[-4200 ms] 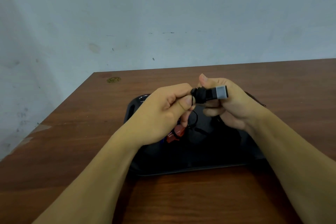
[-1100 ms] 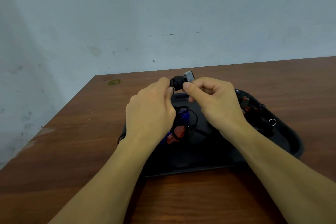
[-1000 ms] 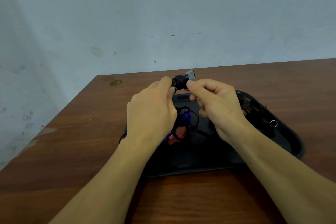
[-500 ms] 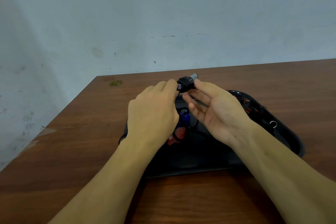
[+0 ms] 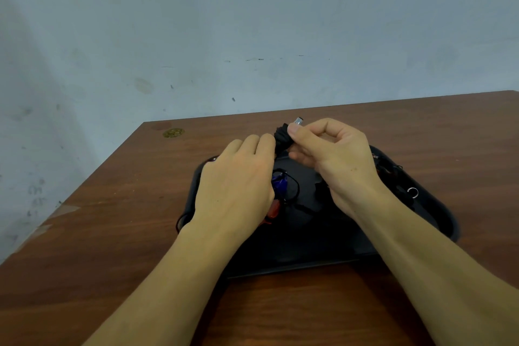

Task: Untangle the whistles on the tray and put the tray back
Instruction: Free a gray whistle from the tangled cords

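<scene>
Brown wooden table (image 5: 112, 233) with a pretty visible grain, pushed up against a scuffed pale wall (image 5: 252, 22). Sitting flat on it is a black tray (image 5: 438, 213), roughly mid-table. Near the far left corner there's a small yellowish mark or sticker (image 5: 173, 132), can't tell which.

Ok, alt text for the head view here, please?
Both hands, left hand and right hand, hold a black whistle wound in cord above a black tray on a wooden table. More whistles lie on the tray.
</scene>
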